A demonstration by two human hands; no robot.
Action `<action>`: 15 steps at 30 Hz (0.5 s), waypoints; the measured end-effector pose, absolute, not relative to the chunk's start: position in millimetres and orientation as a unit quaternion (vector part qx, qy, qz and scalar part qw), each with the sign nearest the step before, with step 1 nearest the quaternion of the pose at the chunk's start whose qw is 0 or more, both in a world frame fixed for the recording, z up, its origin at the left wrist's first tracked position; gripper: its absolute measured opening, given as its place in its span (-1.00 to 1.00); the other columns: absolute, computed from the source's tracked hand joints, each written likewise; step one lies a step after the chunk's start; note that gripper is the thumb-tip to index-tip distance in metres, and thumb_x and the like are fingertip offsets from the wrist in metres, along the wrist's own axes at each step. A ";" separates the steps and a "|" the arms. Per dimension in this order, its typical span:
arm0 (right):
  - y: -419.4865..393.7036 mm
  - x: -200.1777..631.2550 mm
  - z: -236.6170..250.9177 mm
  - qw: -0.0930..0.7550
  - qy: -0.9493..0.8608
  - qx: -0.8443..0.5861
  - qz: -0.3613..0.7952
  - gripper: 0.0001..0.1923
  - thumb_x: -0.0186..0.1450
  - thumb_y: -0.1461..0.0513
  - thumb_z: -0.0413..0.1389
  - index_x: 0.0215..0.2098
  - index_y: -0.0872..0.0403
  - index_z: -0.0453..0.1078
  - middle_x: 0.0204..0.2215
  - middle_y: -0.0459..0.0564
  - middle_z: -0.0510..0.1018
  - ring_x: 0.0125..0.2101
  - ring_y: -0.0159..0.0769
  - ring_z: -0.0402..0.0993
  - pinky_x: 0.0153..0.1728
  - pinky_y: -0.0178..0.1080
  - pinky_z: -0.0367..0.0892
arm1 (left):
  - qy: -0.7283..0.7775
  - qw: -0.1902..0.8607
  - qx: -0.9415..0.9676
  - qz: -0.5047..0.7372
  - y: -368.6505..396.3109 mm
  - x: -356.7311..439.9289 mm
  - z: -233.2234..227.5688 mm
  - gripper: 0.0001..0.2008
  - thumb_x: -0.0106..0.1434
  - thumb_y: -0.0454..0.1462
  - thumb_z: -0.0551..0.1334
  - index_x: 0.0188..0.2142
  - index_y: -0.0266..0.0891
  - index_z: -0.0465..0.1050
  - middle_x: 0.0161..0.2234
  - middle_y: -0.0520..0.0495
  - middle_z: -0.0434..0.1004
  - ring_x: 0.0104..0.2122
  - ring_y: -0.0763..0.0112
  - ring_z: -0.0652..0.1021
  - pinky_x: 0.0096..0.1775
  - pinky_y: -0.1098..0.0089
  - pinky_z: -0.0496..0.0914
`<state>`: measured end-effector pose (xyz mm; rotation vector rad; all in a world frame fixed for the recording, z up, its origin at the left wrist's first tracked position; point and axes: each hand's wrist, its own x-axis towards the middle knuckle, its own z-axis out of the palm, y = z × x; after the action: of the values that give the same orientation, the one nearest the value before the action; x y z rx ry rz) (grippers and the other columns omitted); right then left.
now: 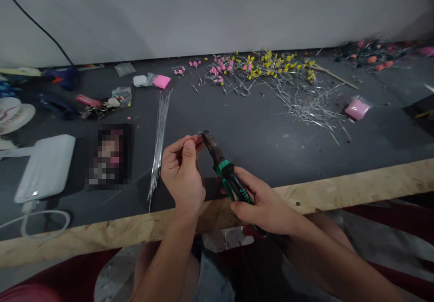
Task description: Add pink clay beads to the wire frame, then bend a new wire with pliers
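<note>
My right hand point(261, 200) is wrapped around the black and green handles of a pair of pliers point(222, 162). Their dark jaws point up and left, meeting the fingertips of my left hand point(183, 168). That hand is closed in a pinch on a thin wire, of which only a small silvery bit shows beside the jaws. Just left of it lies a bundle of long straight wires point(158, 143) on the dark tabletop point(257, 125). Farther back are wire stems with pink tips point(221, 68) and yellow tips point(271, 62).
A tangled pile of bare wires point(310, 101) lies right of centre, near a pink packet point(357, 108). At left are a white power bank point(47, 166) with a cable, a blurred-out phone-shaped object point(109, 157) and keys point(96, 109). A wooden edge point(356, 182) borders the front.
</note>
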<state>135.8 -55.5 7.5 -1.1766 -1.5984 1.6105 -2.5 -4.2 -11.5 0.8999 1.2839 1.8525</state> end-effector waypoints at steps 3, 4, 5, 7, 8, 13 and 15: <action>-56.9 133.8 7.1 0.291 -0.606 -0.443 0.593 -0.78 0.10 0.37 0.03 -0.27 0.05 0.28 -0.27 -0.06 0.35 -0.34 -0.37 0.29 -0.32 -0.31 0.26 | 0.497 0.347 0.351 0.714 -4.1 -3.6 -10.7 -0.94 0.20 -0.25 0.21 -0.32 -0.17 0.39 -0.34 0.07 0.51 -0.29 0.48 0.55 -0.10 0.30 0.43; -57.3 133.3 6.6 0.295 -0.608 -0.443 0.589 -0.75 0.10 0.37 0.04 -0.24 0.05 0.28 -0.26 -0.05 0.34 -0.33 -0.37 0.29 -0.32 -0.30 0.26 | 0.496 0.348 0.352 0.713 -4.2 -3.6 -10.3 -0.94 0.20 -0.26 0.22 -0.32 -0.17 0.39 -0.34 0.07 0.51 -0.29 0.48 0.55 -0.10 0.30 0.43; -57.5 132.7 6.0 0.299 -0.611 -0.443 0.584 -0.73 0.10 0.37 0.04 -0.22 0.05 0.28 -0.24 -0.04 0.34 -0.32 -0.36 0.29 -0.32 -0.30 0.26 | 0.495 0.350 0.351 0.714 -4.4 -3.4 -9.8 -0.95 0.19 -0.26 0.22 -0.32 -0.17 0.40 -0.35 0.07 0.51 -0.29 0.49 0.55 -0.10 0.31 0.43; -57.6 131.6 5.1 0.302 -0.621 -0.442 0.572 -0.72 0.09 0.37 0.04 -0.21 0.06 0.27 -0.23 -0.03 0.34 -0.30 -0.33 0.29 -0.31 -0.29 0.26 | 0.490 0.353 0.346 0.718 -4.8 -2.7 -9.2 -0.95 0.18 -0.28 0.23 -0.32 -0.17 0.41 -0.35 0.07 0.52 -0.29 0.50 0.55 -0.09 0.32 0.43; -57.5 131.1 4.9 0.301 -0.627 -0.442 0.567 -0.72 0.08 0.38 0.04 -0.22 0.06 0.27 -0.23 -0.02 0.34 -0.30 -0.33 0.29 -0.30 -0.28 0.26 | 0.485 0.354 0.343 0.722 -5.0 -2.3 -9.0 -0.96 0.18 -0.29 0.24 -0.33 -0.17 0.41 -0.36 0.07 0.51 -0.30 0.50 0.54 -0.09 0.32 0.43; -56.5 129.3 6.3 0.297 -0.642 -0.444 0.550 -0.74 0.08 0.38 0.03 -0.25 0.06 0.25 -0.22 -0.02 0.33 -0.27 -0.31 0.29 -0.28 -0.27 0.26 | 0.491 0.355 0.339 0.719 -6.2 -1.9 -8.9 -0.95 0.17 -0.28 0.24 -0.33 -0.18 0.42 -0.36 0.07 0.51 -0.29 0.50 0.54 -0.07 0.32 0.43; -56.6 128.9 6.2 0.299 -0.643 -0.446 0.546 -0.75 0.07 0.38 0.03 -0.26 0.06 0.24 -0.20 -0.01 0.32 -0.25 -0.30 0.29 -0.26 -0.27 0.26 | 0.501 0.354 0.341 0.712 -6.7 -2.0 -8.7 -0.94 0.17 -0.27 0.24 -0.32 -0.18 0.42 -0.36 0.06 0.52 -0.28 0.49 0.54 -0.07 0.31 0.43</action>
<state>128.9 -56.6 6.2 -1.1841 -1.7079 1.4514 -2.0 -6.7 -8.7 0.8807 1.2964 1.8424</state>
